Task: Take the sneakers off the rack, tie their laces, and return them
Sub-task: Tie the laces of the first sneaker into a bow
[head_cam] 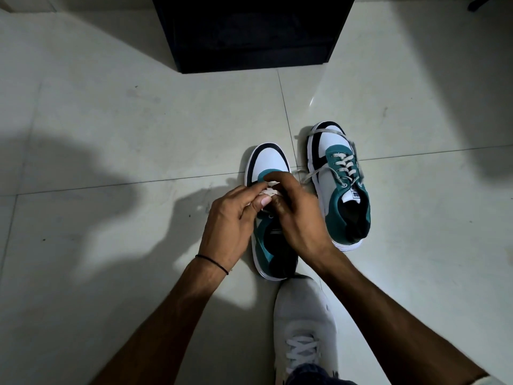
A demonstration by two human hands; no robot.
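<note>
Pale tile floor point(125, 120), open leftward; dark rack point(249, 31), probably, ahead. Left hand point(230, 218) and right hand point(298, 218) pinch laces point(270, 192) of one sneaker point(270, 159).

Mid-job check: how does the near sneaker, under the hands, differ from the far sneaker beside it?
1. The left hand and right hand pinch the laces of the near sneaker; nothing touches the far sneaker.
2. The far sneaker's lace ends lie loose over its toe and the floor; the near sneaker's are gathered in the fingers.
3. The far sneaker sits farther forward.
Both are teal, white and black, upright on the floor.
</note>
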